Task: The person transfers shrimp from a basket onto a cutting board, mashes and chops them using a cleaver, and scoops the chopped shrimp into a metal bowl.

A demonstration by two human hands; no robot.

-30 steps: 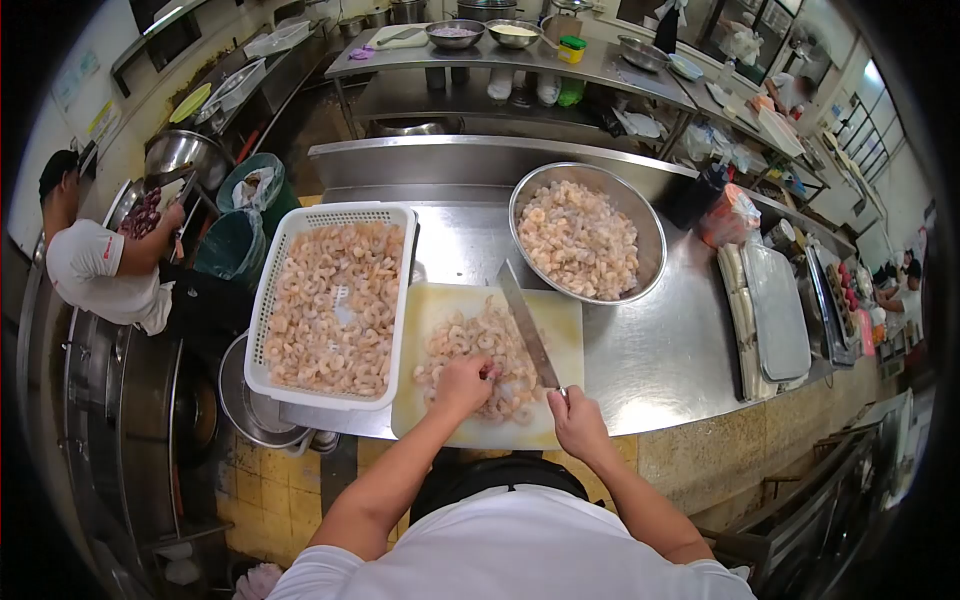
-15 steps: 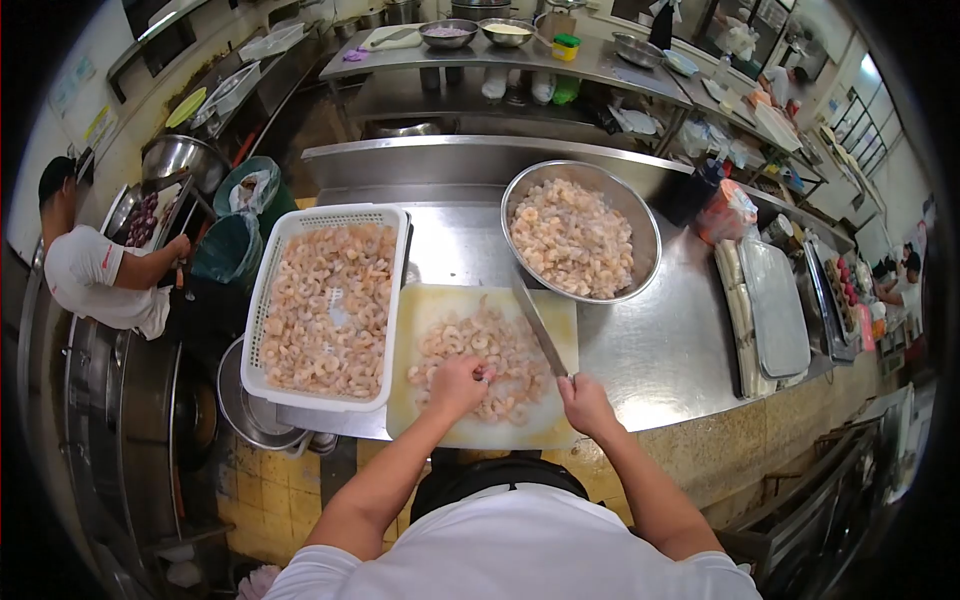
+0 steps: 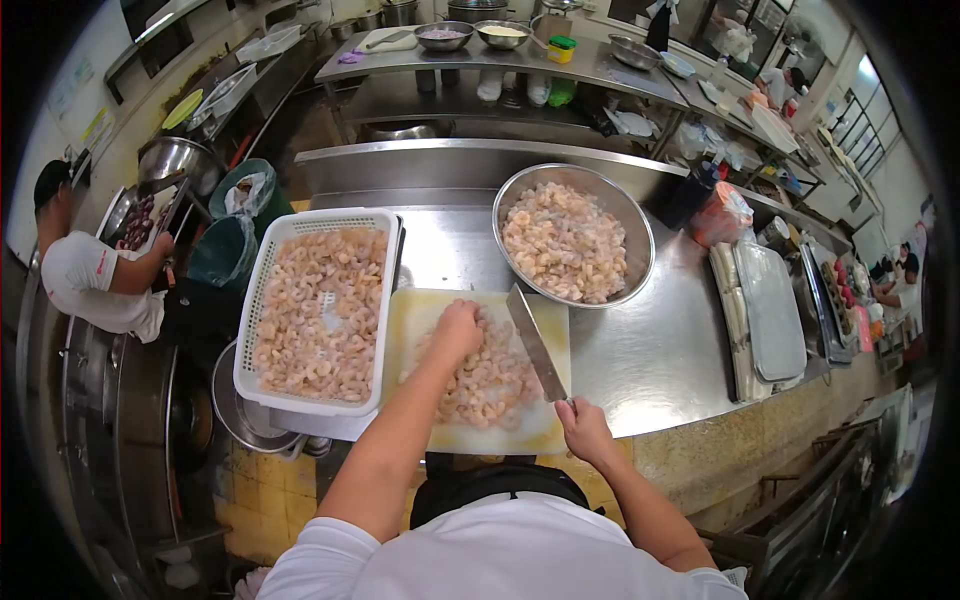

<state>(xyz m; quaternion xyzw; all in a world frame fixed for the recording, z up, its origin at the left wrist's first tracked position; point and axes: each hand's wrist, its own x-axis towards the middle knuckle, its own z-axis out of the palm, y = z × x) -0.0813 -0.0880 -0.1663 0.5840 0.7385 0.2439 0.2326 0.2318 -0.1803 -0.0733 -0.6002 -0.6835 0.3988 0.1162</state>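
Note:
My right hand [image 3: 584, 428] is closed round the handle of a large knife [image 3: 537, 345], its blade slanting up and left over the right part of the cutting board [image 3: 555, 425]. Peeled shrimp [image 3: 490, 385] lie heaped on that board. At the heap's upper left edge is my left hand [image 3: 458, 330], fingers curled down; whatever they touch is hidden. A white perforated basket [image 3: 240, 350] of shrimp stands left of the board. Behind the board's right side is a steel bowl [image 3: 648, 240] full of shrimp.
A person [image 3: 100, 275] stands at the far left near green bins [image 3: 225, 250]. Stacked trays [image 3: 770, 310] lie on the table's right side. Behind runs another steel counter [image 3: 600, 65] with bowls and a yellow tub [image 3: 561, 49].
My left hand has moved up from the middle left of the shrimp heap to its upper edge. The knife shows more of its blade's flat side, and my right hand sits slightly lower.

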